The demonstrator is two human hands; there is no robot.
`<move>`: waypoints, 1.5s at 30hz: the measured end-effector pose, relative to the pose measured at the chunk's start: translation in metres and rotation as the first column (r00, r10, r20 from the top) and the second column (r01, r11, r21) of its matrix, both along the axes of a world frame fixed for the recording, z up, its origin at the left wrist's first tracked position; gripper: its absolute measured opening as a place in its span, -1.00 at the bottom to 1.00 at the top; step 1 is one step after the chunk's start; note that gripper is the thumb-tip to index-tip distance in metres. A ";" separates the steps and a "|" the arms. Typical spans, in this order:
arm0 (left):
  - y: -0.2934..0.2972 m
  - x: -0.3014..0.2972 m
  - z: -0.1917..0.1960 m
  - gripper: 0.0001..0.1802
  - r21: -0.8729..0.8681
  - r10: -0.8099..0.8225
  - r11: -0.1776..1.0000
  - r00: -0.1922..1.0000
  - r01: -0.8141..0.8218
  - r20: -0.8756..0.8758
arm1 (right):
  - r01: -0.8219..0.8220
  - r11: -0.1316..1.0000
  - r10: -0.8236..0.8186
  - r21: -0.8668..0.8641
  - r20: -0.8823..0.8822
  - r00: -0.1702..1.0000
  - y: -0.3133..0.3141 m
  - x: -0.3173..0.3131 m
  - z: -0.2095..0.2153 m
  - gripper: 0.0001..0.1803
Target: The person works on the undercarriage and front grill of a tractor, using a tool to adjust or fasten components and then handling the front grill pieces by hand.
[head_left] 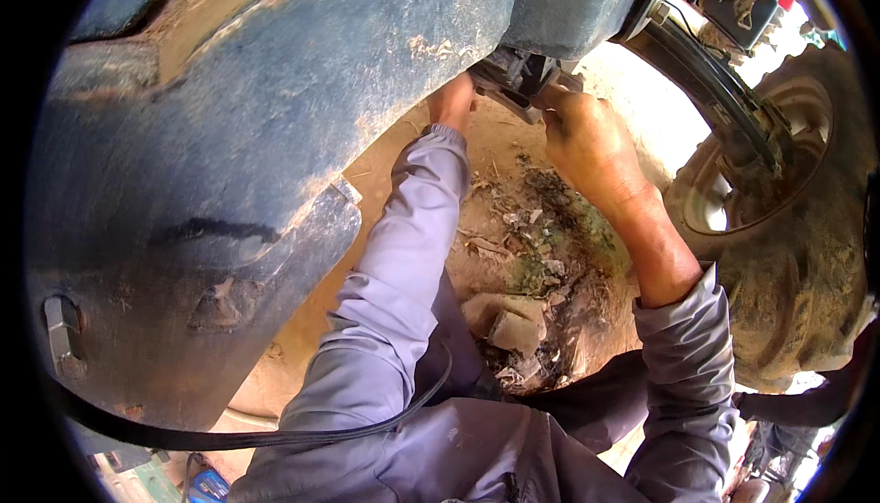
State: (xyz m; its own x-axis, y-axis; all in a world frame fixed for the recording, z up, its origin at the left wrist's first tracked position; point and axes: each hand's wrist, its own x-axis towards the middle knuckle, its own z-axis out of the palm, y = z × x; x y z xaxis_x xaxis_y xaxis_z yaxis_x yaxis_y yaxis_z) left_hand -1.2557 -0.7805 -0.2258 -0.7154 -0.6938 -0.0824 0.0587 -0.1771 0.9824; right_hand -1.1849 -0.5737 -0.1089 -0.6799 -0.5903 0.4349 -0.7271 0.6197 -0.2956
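A dark metal part [513, 82] with a slotted lower edge hangs below the worn blue machine body [367, 63]. My right hand [596, 146] is closed at the right side of this part, its fingers curled in with the thumb side up against it. What those fingers pinch is too small to make out. On the part's left side, my left hand [452, 103] reaches up beneath the blue panel's lower edge. Its fingers are hidden behind the panel and the part.
A big muddy tyre [797, 274] stands at the right, beside a dark curved metal beam [706, 82]. Broken stones [515, 327] and debris lie on the dirt ground below my hands. A black strap [229, 437] crosses at lower left, near a blue object [209, 485].
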 end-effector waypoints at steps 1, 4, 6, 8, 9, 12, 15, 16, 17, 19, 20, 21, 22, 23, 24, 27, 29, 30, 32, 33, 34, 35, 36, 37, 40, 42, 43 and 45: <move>0.002 0.008 0.007 -0.66 0.080 -0.013 0.997 1.000 0.013 -0.007 | -0.001 1.000 0.001 0.009 0.008 1.000 -0.001 0.000 -0.001 -0.71; 0.011 0.017 0.023 -0.68 0.287 0.056 0.957 0.998 -0.042 -0.038 | -0.015 1.000 0.015 0.000 0.035 0.999 -0.003 -0.001 -0.001 -0.72; 0.013 0.018 0.025 -0.67 0.333 0.094 0.940 0.994 -0.072 -0.050 | -0.035 0.999 0.035 -0.031 0.029 0.999 -0.004 -0.006 -0.007 -0.73; 0.012 0.015 0.023 -0.65 0.395 0.133 0.914 0.989 -0.097 -0.064 | -0.044 0.998 0.045 -0.044 0.028 0.999 -0.006 -0.009 -0.010 -0.73; 0.011 0.013 0.019 -0.64 0.395 0.124 0.914 0.990 -0.089 -0.064 | -0.041 0.998 0.042 -0.041 0.032 0.999 -0.005 -0.010 -0.012 -0.73; 0.010 0.011 0.010 -0.63 0.383 0.101 0.920 0.994 -0.079 -0.039 | -0.026 0.999 0.028 -0.030 0.093 0.995 -0.007 -0.013 -0.018 -0.74; -0.001 0.011 0.017 -0.64 0.371 0.048 0.928 0.997 -0.020 -0.066 | -0.014 0.998 0.024 -0.065 0.149 0.989 -0.012 -0.016 -0.022 -0.75; 0.001 0.013 0.018 -0.66 0.357 0.045 0.934 0.998 -0.031 -0.031 | -0.010 0.996 0.024 -0.085 0.165 0.986 -0.014 -0.017 -0.023 -0.75; 0.005 0.014 0.019 -0.68 0.342 0.044 0.939 0.999 -0.043 0.004 | -0.017 0.996 0.030 -0.093 0.139 0.990 -0.019 -0.019 -0.031 -0.77; 0.007 0.012 0.023 -0.71 0.336 0.025 0.942 1.000 -0.023 0.000 | -0.021 0.993 0.029 -0.116 0.067 0.997 -0.029 -0.024 -0.044 -0.80; 0.007 0.012 0.020 -0.73 0.349 0.012 0.937 0.999 -0.001 -0.029 | -0.005 0.993 0.013 -0.119 0.064 0.998 -0.031 -0.025 -0.049 -0.82; 0.006 0.012 0.017 -0.75 0.362 0.001 0.932 0.998 0.020 -0.058 | 0.011 0.993 -0.003 -0.121 0.061 0.998 -0.034 -0.024 -0.050 -0.84; 0.005 0.012 0.015 -0.76 0.361 -0.003 0.932 0.997 0.029 -0.072 | 0.027 0.992 -0.020 -0.122 0.058 0.998 -0.035 -0.023 -0.053 -0.86; 0.003 0.012 0.014 -0.77 0.360 -0.007 0.932 0.996 0.037 -0.086 | 0.015 0.988 -0.003 -0.151 0.082 0.997 -0.034 -0.026 -0.062 -0.92; 0.000 0.012 0.013 -0.78 0.358 -0.011 0.932 0.995 0.046 -0.101 | -0.005 0.982 0.025 -0.189 0.100 0.995 -0.032 -0.030 -0.067 -0.94; 0.002 0.005 0.001 -0.73 0.408 -0.018 0.911 0.993 0.063 -0.114 | -0.047 0.957 0.094 -0.286 0.156 0.983 -0.022 -0.046 -0.077 -0.95; 0.009 0.012 0.006 -0.63 0.467 -0.076 0.877 0.992 0.114 -0.099 | -0.078 0.962 0.110 -0.261 0.107 0.988 -0.017 -0.052 -0.075 -0.94; 0.004 0.015 0.003 -0.59 0.525 -0.112 0.830 0.978 0.190 -0.177 | -0.105 0.963 0.129 -0.249 0.081 0.988 -0.019 -0.051 -0.072 -0.94; -0.002 0.018 -0.005 -0.61 0.477 -0.159 0.840 0.958 0.257 -0.237 | -0.132 0.926 0.185 -0.355 0.120 0.975 -0.019 -0.049 -0.064 -0.91; -0.003 0.019 -0.008 -0.59 0.479 -0.165 0.832 0.949 0.280 -0.267 | -0.140 0.905 0.214 -0.403 0.146 0.966 -0.018 -0.045 -0.061 -0.90; -0.003 0.019 -0.010 -0.57 0.480 -0.171 0.824 0.939 0.302 -0.297 | -0.157 0.910 0.215 -0.385 0.112 0.970 -0.017 -0.041 -0.057 -0.89; -0.004 0.018 -0.012 -0.55 0.480 -0.178 0.815 0.928 0.326 -0.328 | -0.173 0.915 0.215 -0.366 0.077 0.974 -0.017 -0.036 -0.054 -0.87; -0.007 0.017 -0.015 -0.56 0.463 -0.203 0.820 0.927 0.337 -0.316 | -0.190 0.918 0.217 -0.347 0.041 0.975 -0.017 -0.029 -0.048 -0.86; -0.014 0.017 -0.018 -0.57 0.445 -0.226 0.825 0.925 0.349 -0.306 | -0.264 0.895 0.279 -0.360 -0.009 0.960 -0.017 -0.016 -0.041 -0.88; -0.022 0.024 -0.028 -0.55 0.330 -0.259 0.885 0.937 0.328 -0.236 | -0.257 0.934 0.254 -0.248 -0.042 0.966 -0.005 0.013 -0.041 -0.84; -0.017 0.029 -0.022 -0.54 0.275 -0.274 0.913 0.953 0.300 -0.129 | -0.164 0.959 0.173 -0.231 0.017 0.985 0.019 0.025 -0.044 -0.80; -0.019 0.030 -0.020 -0.55 0.286 -0.273 0.909 0.952 0.302 -0.139 | -0.143 0.952 0.151 -0.272 0.011 0.988 0.029 0.028 -0.047 -0.79; -0.020 0.030 -0.016 -0.58 0.289 -0.245 0.914 0.956 0.284 -0.163 | -0.111 0.952 0.111 -0.285 -0.017 0.994 0.038 0.034 -0.045 -0.78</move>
